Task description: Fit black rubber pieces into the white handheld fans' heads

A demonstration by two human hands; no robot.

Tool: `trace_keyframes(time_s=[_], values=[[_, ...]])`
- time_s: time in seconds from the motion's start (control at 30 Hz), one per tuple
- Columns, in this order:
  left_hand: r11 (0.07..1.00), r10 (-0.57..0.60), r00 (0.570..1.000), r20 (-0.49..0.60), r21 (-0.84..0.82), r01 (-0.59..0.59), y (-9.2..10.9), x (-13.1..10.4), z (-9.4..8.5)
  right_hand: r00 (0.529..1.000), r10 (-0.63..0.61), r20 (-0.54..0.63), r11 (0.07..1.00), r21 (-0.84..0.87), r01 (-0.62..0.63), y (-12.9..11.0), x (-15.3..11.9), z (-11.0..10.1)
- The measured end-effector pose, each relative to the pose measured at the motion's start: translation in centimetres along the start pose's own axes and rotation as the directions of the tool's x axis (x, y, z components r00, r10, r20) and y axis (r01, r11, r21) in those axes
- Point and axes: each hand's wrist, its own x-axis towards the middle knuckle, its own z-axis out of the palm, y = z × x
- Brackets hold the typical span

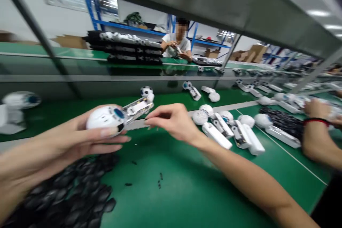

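Note:
My left hand (88,131) is closed around a white plastic device (105,119) with an egg-shaped head and a blue round window. Its long open handle (137,108) points away to the right, with inner parts showing. Just right of that handle is my right hand (173,121), thumb and fingertips pinched together. Whatever lies in the pinch, if anything, is too small to make out. Below my left hand spreads a heap of small black plastic pieces (72,192). A few tiny black bits (160,178) lie loose on the green work surface (187,192).
Several white devices (224,124) lie grouped right of my right hand. More white devices (17,105) sit at the left. A co-worker's arm (317,128) reaches in from the right. Behind the far line, a person (177,44) sits beside stacked black trays (123,48).

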Motion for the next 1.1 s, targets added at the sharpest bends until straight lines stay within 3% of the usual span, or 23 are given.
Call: trace_keyframes(time_s=[0.03,0.1,0.23,0.37,0.53,0.73,0.97,1.1], values=[[0.997,-0.07,0.998,0.0,-0.017,0.07,0.5,-0.4,0.5,1.0,0.007,-0.028,0.994,0.111,-0.004,-0.5,-0.1,-0.2],[0.992,-0.084,0.996,-0.017,-0.093,0.082,1.1,-0.8,1.9,0.999,0.024,-0.044,0.963,0.269,-0.011,-1.6,-0.3,-0.2],[0.969,-0.037,0.999,0.012,-0.243,0.039,0.9,-1.2,4.6,0.998,0.062,-0.019,0.932,0.359,-0.051,-3.1,-1.3,0.9],[0.96,0.012,1.0,0.013,-0.28,-0.008,0.1,-1.8,5.3,0.998,0.059,-0.023,0.962,0.267,-0.051,-3.3,-2.1,2.1],[0.984,0.079,0.996,0.038,-0.162,-0.072,-0.5,-2.2,5.6,0.998,0.044,-0.04,0.999,0.034,-0.042,-3.3,-2.7,2.7],[0.978,0.178,0.978,-0.112,0.128,-0.163,-1.3,-2.2,6.1,1.0,-0.024,-0.009,0.998,-0.058,0.024,-3.3,-3.6,3.3],[0.979,0.202,0.97,-0.135,0.019,-0.201,-0.7,-2.0,6.4,0.991,-0.052,0.125,0.998,-0.032,0.056,-4.7,-3.7,2.5],[0.964,0.262,0.946,-0.191,-0.001,-0.267,-0.3,-1.7,5.4,0.999,-0.031,-0.03,0.999,-0.036,0.03,-5.4,-3.5,2.1]])
